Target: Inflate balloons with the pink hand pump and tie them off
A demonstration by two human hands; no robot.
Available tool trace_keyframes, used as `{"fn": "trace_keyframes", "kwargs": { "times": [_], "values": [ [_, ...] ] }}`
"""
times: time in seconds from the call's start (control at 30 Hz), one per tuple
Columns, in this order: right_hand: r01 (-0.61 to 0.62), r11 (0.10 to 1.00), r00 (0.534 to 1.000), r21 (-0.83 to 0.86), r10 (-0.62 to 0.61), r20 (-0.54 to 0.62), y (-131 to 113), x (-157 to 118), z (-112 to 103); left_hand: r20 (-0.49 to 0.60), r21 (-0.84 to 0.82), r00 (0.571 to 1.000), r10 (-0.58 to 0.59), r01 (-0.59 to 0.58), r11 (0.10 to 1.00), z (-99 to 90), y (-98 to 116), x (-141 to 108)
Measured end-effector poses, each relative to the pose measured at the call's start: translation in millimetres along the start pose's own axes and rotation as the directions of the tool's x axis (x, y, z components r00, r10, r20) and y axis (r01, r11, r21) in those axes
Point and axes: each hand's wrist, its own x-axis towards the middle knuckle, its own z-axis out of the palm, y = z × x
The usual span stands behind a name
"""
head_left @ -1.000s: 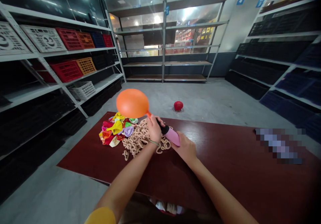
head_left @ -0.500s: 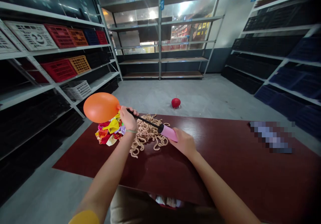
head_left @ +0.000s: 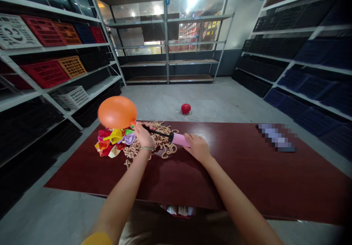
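Note:
An inflated orange balloon (head_left: 117, 112) sits on the nozzle end of a pink and black hand pump (head_left: 180, 139). My left hand (head_left: 144, 135) is closed around the pump's black front part, close to the balloon's neck. My right hand (head_left: 198, 148) grips the pink body of the pump. The black rod between the two parts shows. Below the balloon lies a pile of limp, uninflated balloons (head_left: 115, 137) in several colours. Beige curly strings (head_left: 165, 146) are heaped on the table under the pump, partly hidden by my left hand and forearm.
The dark red table (head_left: 233, 171) spans the front. A pixelated flat object (head_left: 276, 137) lies at its right. A red round object (head_left: 186, 108) rests on the floor beyond. Shelves with crates (head_left: 45, 73) line the left; dark bins (head_left: 310, 87) fill the right.
The view has shifted slightly to the right. The balloon appears somewhat rounder, and my hands sit closer together, with less of the pump's rod showing. Both hands keep their hold.

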Motion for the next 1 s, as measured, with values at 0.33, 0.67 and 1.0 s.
{"fn": "trace_keyframes", "kwargs": {
  "times": [0.33, 0.67, 1.0],
  "values": [
    [-0.331, 0.942, 0.936, 0.057, 0.335, -0.109, 6.5, -2.5, 13.2, -0.122, 0.014, 0.992, -0.009, 0.010, 1.000, 17.6, -44.3, -41.9],
    [-0.230, 0.973, 0.973, 0.009, 0.230, -0.004, -2.8, -0.7, 1.3, 0.094, 0.075, 0.995, -0.037, 0.030, 0.997, 23.1, -25.0, -24.7],
    [-0.265, 0.964, 0.963, 0.025, 0.266, -0.035, -4.2, 2.4, 7.2, -0.041, 0.021, 0.997, 0.067, -0.066, 0.998, 36.5, -17.3, -25.6]
  ]
}}
